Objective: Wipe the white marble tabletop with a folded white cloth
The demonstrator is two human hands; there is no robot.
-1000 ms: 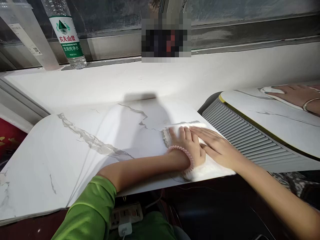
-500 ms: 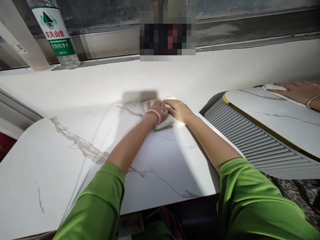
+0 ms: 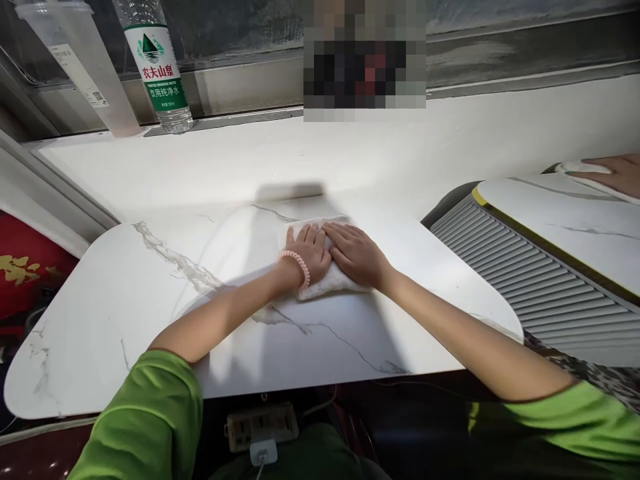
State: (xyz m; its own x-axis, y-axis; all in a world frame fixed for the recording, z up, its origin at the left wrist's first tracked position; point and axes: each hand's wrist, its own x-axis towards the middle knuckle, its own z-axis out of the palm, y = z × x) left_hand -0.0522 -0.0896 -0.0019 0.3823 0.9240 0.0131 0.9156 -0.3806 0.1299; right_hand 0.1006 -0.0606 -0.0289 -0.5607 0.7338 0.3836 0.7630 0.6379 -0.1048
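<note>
A folded white cloth [image 3: 330, 283] lies on the white marble-patterned tabletop [image 3: 150, 320]. My left hand [image 3: 310, 253], with a pink coiled band at the wrist, rests flat on it with fingers stretched out. On the cloth's right part my right hand [image 3: 360, 257] presses down, its fingers extended and lying flat. The fingertips of both hands nearly meet near the cloth's far edge, and parts of the cloth are hidden under the palms.
On the window ledge stand a water bottle [image 3: 160, 80] and a tall clear plastic cup [image 3: 85, 73]. Another person's hand [image 3: 617, 175] rests on a cloth on a second table [image 3: 590, 227] at right. Below the near edge hangs a power strip [image 3: 263, 425] with a charger.
Both hands and the cloth have come back from the wall toward the middle of the tabletop. The view has shifted left, and the other person's hand now sits farther right in it.
</note>
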